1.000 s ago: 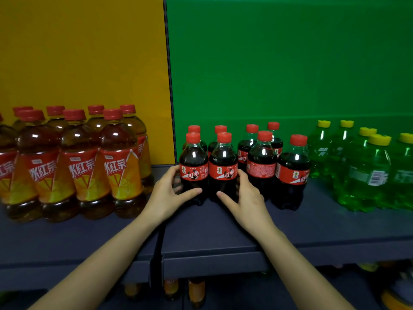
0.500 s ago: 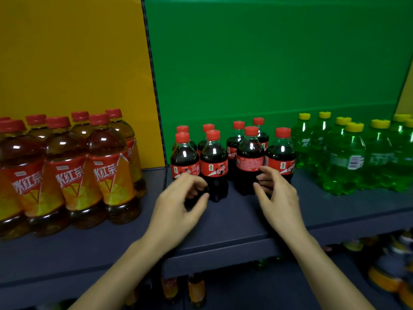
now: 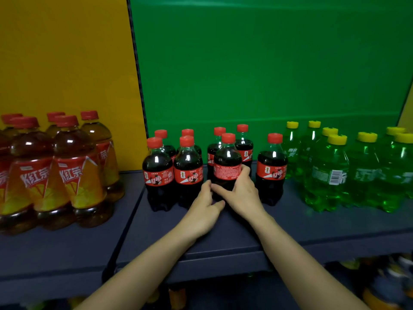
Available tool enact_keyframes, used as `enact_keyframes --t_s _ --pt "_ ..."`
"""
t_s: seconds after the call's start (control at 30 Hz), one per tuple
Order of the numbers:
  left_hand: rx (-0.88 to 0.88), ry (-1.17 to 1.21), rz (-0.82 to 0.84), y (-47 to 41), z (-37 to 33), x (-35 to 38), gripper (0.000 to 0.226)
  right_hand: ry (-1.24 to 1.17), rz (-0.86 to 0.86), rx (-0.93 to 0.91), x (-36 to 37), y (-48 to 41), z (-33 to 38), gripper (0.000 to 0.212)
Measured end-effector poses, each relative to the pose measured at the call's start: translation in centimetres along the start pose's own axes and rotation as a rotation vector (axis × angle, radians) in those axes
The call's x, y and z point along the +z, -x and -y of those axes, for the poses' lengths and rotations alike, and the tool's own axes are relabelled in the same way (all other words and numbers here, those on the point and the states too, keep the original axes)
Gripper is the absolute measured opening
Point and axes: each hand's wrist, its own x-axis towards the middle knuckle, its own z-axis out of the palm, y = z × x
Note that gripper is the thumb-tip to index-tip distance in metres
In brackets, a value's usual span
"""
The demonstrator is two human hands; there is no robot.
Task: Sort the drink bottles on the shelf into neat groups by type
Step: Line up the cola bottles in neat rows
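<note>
The right hand (image 3: 242, 193) grasps a cola bottle (image 3: 226, 164), with the fingers curled round the right side of its label and the thumb across its dark lower front. This bottle is upright on the shelf (image 3: 223, 238), in the front row of the other colas (image 3: 187, 173), with two of them at its left and one at its right. The left hand (image 3: 204, 213) lies at the bottle's lower left, fingertips touching the right thumb, but I cannot tell if it really grips; the tea bottles (image 3: 73, 175) stand far left and the green bottles (image 3: 324, 175) at the right.
</note>
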Motion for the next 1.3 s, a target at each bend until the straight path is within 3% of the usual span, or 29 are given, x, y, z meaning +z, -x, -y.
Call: enact_keyframes --t_s 0.3,0.43,0.83,1.07,1.2,1.3 --pt "-0.031 0.026 -0.304 -4.9 -0.6 2.7 0.049 -0.187 0.064 0.004 -2.1 -3.0 -3.6 0.077" --pt "-0.079 -0.033 -0.425 -7.1 -0.5 3.4 0.060 -0.299 0.084 0.050 -2.1 -3.9 -4.4 0.076" --pt "-0.017 -0.193 -0.522 -9.2 -0.3 3.9 0.057 -0.320 -0.046 0.056 -2.1 -4.4 -4.7 0.070" --pt "0.000 -0.131 -0.518 -9.1 0.3 3.8 0.057 -0.458 0.128 0.125 -2.5 -4.7 -4.2 0.054" --pt "0.009 -0.132 -0.528 -9.2 0.5 3.6 0.058 -0.517 0.189 0.153 -2.3 -5.4 -4.3 0.061" --pt "0.020 -0.162 -0.542 -9.4 0.6 3.7 0.057 -0.480 0.138 0.142 -1.9 -6.0 -4.8 0.067"
